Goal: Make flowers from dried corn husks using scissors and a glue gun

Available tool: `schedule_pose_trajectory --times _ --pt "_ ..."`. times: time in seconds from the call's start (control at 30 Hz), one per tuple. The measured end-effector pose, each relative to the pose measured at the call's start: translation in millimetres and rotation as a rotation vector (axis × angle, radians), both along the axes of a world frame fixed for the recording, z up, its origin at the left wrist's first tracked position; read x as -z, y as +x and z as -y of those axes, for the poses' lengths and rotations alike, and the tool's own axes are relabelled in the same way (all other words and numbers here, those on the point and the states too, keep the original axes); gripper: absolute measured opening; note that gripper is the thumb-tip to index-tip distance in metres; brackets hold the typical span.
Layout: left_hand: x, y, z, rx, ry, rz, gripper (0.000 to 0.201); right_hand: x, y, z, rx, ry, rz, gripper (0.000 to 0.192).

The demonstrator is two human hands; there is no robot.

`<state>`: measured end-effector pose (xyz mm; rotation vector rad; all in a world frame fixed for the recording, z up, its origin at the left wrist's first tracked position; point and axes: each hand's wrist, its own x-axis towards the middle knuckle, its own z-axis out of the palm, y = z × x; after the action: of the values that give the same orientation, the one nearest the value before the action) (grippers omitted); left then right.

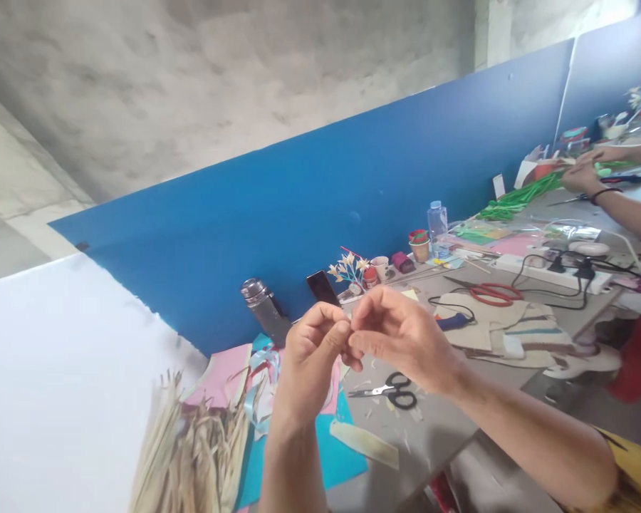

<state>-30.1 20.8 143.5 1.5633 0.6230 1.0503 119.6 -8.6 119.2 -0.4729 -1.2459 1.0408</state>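
Observation:
My left hand [313, 356] and my right hand [406, 342] meet above the table, fingertips touching. The left thumb and forefinger are pinched together. Curled fingers and thumb of the right hand close in beside them. Whatever sits between the fingertips is too small or hidden to make out. Below the hands lie black-handled scissors [398, 392] and a pale flat strip [366, 443], which partly overlaps a blue sheet [334, 463]. A bundle of dried, straw-coloured leaves [203, 449] rests at the lower left.
Against the blue partition [299, 214] stand a dark flask [264, 306], a phone [322, 287], pale artificial flowers [348, 269] and a water bottle [438, 228]. Red-handled scissors [494, 293] and a power strip [550, 274] are to the right. Another person's hands [582, 171] work farther along.

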Motion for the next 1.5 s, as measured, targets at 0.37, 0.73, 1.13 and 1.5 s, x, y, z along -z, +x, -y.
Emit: schedule_pose_trajectory --times 0.37,0.73,1.13,1.5 --pt "2.0 14 0 -0.105 0.077 -0.048 0.02 7.8 1 -11 0.188 -0.041 -0.001 0.034" --pt "15.0 19 -17 0.181 -0.096 -0.034 0.025 32.6 18 -10 -0.094 -0.034 -0.136 0.025" --pt "83.0 -67 -77 -0.558 0.34 -0.857 0.026 82.1 33 -35 -0.362 -0.26 -0.155 0.024" --pt "167.6 -93 -92 -0.521 0.694 -1.015 0.024 128.3 -3 -60 -0.346 -0.45 0.475 0.057"
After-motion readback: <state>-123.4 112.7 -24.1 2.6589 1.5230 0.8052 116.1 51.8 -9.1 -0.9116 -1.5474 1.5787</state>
